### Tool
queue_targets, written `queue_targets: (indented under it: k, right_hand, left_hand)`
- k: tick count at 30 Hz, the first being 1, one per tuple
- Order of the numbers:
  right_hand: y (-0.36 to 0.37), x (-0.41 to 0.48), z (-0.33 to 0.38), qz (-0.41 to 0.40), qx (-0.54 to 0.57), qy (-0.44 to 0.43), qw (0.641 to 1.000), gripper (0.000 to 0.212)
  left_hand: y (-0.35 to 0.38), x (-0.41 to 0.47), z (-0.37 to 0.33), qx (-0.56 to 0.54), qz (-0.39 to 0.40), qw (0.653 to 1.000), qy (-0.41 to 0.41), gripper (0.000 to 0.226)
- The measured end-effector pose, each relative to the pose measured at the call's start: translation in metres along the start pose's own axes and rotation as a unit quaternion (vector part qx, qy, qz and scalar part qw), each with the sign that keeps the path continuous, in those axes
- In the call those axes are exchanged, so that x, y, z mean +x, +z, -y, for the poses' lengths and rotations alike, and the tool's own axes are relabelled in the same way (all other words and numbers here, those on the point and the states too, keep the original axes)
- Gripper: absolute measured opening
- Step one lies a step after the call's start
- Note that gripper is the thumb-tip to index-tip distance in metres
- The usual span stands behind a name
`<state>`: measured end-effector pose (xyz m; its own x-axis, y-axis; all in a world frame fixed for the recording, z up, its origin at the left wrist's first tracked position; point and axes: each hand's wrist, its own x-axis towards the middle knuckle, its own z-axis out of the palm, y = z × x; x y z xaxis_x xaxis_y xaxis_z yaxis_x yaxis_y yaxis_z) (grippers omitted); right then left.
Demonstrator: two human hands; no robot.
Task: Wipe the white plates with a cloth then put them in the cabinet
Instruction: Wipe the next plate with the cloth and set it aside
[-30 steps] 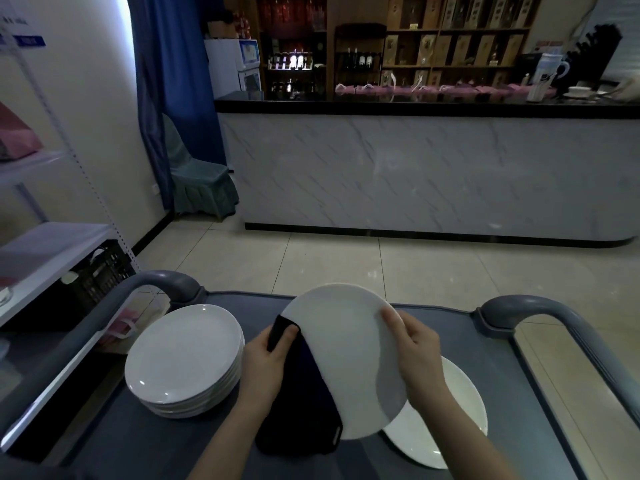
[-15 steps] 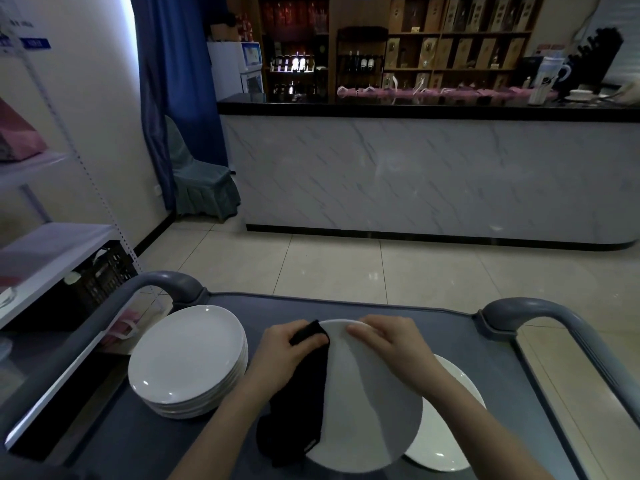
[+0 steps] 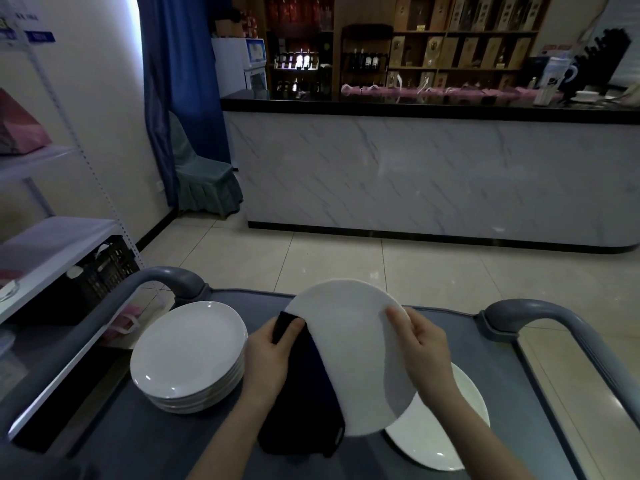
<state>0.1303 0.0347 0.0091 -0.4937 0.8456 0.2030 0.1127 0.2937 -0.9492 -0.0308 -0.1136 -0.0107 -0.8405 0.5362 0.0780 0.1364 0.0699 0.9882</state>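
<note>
- A person holds one white plate (image 3: 349, 355) up, tilted, over a grey cart (image 3: 540, 410).
- The left hand (image 3: 270, 358) grips the plate's left edge through a dark cloth (image 3: 308, 407). The thumb pinches the cloth against the plate's front.
- The cloth hangs down over the left part of the plate.
- The right hand (image 3: 424, 351) holds the plate's right edge, with the fingers curled around the rim.
- A stack of white plates (image 3: 188, 355) sits on the left side of the cart, just beside the left hand.
- One more white plate (image 3: 446, 431) lies flat on the cart, partly under the held plate.
- The cart has a curved grey handle (image 3: 540, 317) on its right.
- A marble counter (image 3: 433, 178) stands far across the tiled floor (image 3: 346, 261).
</note>
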Motion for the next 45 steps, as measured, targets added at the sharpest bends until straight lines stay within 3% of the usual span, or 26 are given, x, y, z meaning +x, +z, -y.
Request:
queue_targets:
  k: [5, 7, 9, 13, 18, 21, 24, 28, 29, 30, 32, 36, 43, 45]
  right_hand:
    - [-0.001, 0.011, 0.01, 0.16, -0.144, -0.068, 0.974, 0.038]
    - [0.002, 0.013, 0.013, 0.17, -0.157, -0.08, 0.969, 0.034]
    - [0.004, 0.012, 0.012, 0.133, -0.144, -0.089, 0.977, 0.033]
    - [0.011, -0.002, 0.002, 0.036, -0.057, -0.045, 0.997, 0.033]
    - [0.023, -0.017, -0.011, -0.084, 0.068, 0.089, 0.99, 0.038]
    - [0.018, -0.019, -0.017, -0.016, 0.037, 0.094, 0.995, 0.032]
    - [0.002, -0.007, -0.014, 0.065, -0.028, 0.043, 0.997, 0.011]
    - [0.0, 0.013, -0.002, 0.185, -0.138, -0.046, 0.972, 0.006]
    - [0.004, 0.015, -0.001, 0.233, -0.176, -0.064, 0.954, 0.01]
    - [0.007, 0.015, -0.002, 0.27, -0.209, -0.077, 0.937, 0.027]
    - [0.01, 0.014, -0.006, 0.286, -0.212, -0.08, 0.931, 0.048]
    - [0.008, 0.01, -0.013, 0.247, -0.159, -0.074, 0.953, 0.038]
    - [0.004, -0.005, -0.022, 0.045, 0.013, 0.046, 0.998, 0.027]
    - [0.003, -0.007, -0.024, 0.026, 0.024, 0.067, 0.997, 0.028]
  left_hand:
    - [-0.002, 0.019, -0.019, 0.134, 0.161, 0.976, 0.059, 0.019]
    - [0.0, 0.019, -0.019, 0.142, 0.184, 0.971, 0.056, 0.022]
    - [0.003, 0.017, -0.016, 0.12, 0.138, 0.982, 0.056, 0.016]
    - [0.003, 0.014, 0.0, 0.084, -0.007, 0.996, 0.04, 0.026]
    - [0.011, -0.014, 0.034, -0.01, -0.097, 0.991, -0.093, 0.035]
    - [0.009, -0.018, 0.041, -0.008, -0.087, 0.992, -0.094, 0.03]
    - [-0.001, -0.008, 0.031, 0.032, -0.04, 0.998, -0.022, 0.029]
    - [0.001, 0.011, 0.009, 0.135, 0.142, 0.975, 0.101, 0.026]
    - [0.004, 0.013, 0.005, 0.155, 0.183, 0.964, 0.118, 0.027]
    - [0.006, 0.016, 0.002, 0.172, 0.208, 0.954, 0.13, 0.027]
    - [0.009, 0.019, 0.004, 0.188, 0.22, 0.946, 0.148, 0.026]
    - [0.01, 0.015, 0.018, 0.157, 0.169, 0.965, 0.126, 0.031]
    - [0.014, -0.013, 0.04, 0.058, -0.063, 0.996, 0.017, 0.028]
    - [0.016, -0.016, 0.043, 0.055, -0.066, 0.996, -0.006, 0.026]
